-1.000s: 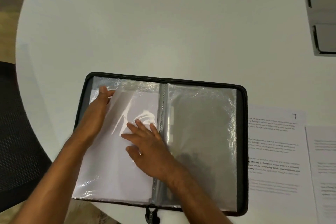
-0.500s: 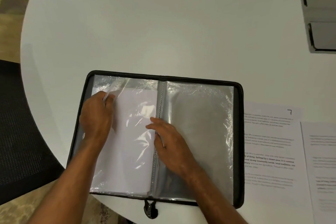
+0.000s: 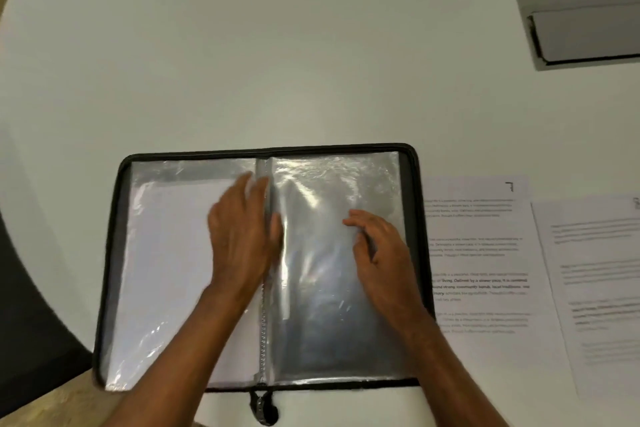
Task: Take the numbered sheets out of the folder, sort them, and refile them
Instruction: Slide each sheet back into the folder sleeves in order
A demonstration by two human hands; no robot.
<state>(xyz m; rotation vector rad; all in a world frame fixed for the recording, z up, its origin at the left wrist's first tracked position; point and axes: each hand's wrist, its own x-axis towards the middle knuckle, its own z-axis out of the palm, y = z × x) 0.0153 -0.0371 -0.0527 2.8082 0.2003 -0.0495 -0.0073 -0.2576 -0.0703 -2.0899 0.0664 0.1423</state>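
A black zip folder [image 3: 412, 163] lies open on the white table near me, with clear plastic sleeves on both sides. The left sleeve holds a white sheet [image 3: 166, 253]. The right sleeve [image 3: 329, 322] looks grey with no paper showing. My left hand [image 3: 242, 236] lies flat by the spine, fingers spread over the top of the left sleeve. My right hand [image 3: 377, 250] rests on the right sleeve with its fingers curled against the plastic; whether it pinches the sleeve I cannot tell. To the right lie a printed sheet marked 7 [image 3: 481, 253] and another printed sheet [image 3: 602, 288].
The round white table [image 3: 277, 45] stretches beyond the folder. A grey recessed box with two lids [image 3: 581, 7] sits in the table at the top right. A dark chair [image 3: 31, 340] stands at the lower left, past the table's edge. The folder's zip pull [image 3: 263, 409] hangs toward me.
My left hand moved from the left sleeve's upper left corner to the spine. My right hand moved from the spine onto the right sleeve. The white sheet sits fully in the left sleeve.
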